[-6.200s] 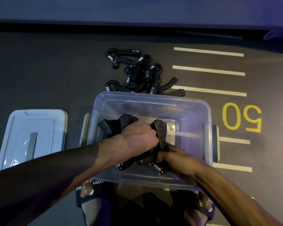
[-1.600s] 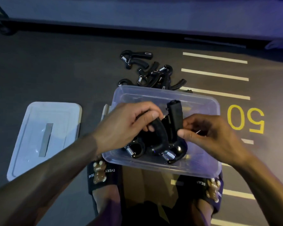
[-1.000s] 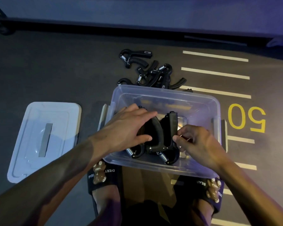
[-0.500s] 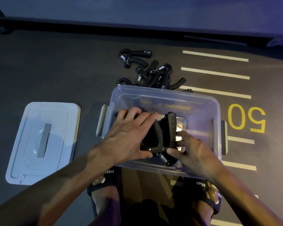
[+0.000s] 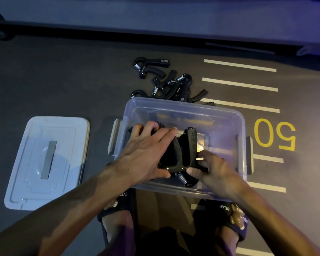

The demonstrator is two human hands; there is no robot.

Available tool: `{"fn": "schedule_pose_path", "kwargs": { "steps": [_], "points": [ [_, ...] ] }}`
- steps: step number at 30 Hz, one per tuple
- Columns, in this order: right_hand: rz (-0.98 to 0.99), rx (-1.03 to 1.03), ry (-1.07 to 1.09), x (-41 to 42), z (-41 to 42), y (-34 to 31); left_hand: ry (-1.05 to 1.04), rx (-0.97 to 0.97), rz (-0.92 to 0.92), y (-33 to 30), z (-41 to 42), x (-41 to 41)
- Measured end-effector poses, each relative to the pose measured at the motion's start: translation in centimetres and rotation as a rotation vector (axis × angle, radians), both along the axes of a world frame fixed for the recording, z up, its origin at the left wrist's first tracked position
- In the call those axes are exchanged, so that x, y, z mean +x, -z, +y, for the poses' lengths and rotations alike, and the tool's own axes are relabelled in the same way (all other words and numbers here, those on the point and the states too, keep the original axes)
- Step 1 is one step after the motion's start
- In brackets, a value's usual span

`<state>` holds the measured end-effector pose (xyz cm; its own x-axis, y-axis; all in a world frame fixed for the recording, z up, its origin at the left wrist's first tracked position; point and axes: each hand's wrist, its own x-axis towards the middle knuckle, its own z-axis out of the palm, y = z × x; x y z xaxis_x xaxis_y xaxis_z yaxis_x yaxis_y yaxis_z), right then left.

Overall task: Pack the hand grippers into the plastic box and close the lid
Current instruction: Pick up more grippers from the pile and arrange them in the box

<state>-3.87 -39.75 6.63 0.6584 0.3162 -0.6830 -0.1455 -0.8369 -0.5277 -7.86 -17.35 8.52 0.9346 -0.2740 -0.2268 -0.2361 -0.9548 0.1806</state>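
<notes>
A clear plastic box (image 5: 227,115) stands open on the dark floor in front of me. Inside it lie several black hand grippers. My left hand (image 5: 146,154) lies flat with straight fingers over the ones on the left side. My right hand (image 5: 211,169) pinches the spring end of an upright black hand gripper (image 5: 191,146) standing in the middle of the box. A pile of loose hand grippers (image 5: 170,84) lies on the floor just behind the box. The white lid (image 5: 48,161) rests flat to the left.
My two sandalled feet (image 5: 235,218) stand at the box's near edge. White floor stripes (image 5: 240,85) and a yellow "50" marking (image 5: 274,135) lie to the right. A low wall base runs along the back.
The two hands have lowered the hand grippers from above the rim down into the box. My left hand flattened out over them, and my right hand slid to the spring end.
</notes>
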Motion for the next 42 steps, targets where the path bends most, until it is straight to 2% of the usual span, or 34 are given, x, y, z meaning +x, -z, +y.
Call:
{"fn": "schedule_pose_path", "kwargs": {
  "steps": [4,8,12,16,21,37,40,42],
  "points": [
    [-0.031,0.032,0.0,-0.4,0.0,0.0,0.066,-0.017,0.001,-0.7,0.3,1.2],
    [-0.037,0.098,0.072,-0.7,-0.5,-0.1,0.312,-0.076,-0.165,-0.4,0.5,3.5],
    [-0.042,0.157,0.076,-0.8,-0.7,0.0,0.511,0.007,-0.081,1.0,-1.4,4.3],
    [-0.059,0.15,0.055,-0.7,-0.8,0.5,0.603,0.016,-0.025,2.0,-2.1,4.5],
    [0.033,0.153,0.026,-0.3,-1.0,0.8,0.637,0.06,-0.031,2.5,-2.2,4.7],
    [0.042,0.121,0.025,-0.2,-0.7,0.5,0.655,0.058,-0.046,2.7,-2.0,4.9],
    [0.003,0.164,0.062,0.0,-0.5,0.4,0.61,-0.035,-0.055,1.8,-1.1,5.5],
    [-0.048,0.173,0.083,0.4,-0.6,0.5,0.576,-0.024,-0.032,1.1,-0.1,6.1]
  ]
}}
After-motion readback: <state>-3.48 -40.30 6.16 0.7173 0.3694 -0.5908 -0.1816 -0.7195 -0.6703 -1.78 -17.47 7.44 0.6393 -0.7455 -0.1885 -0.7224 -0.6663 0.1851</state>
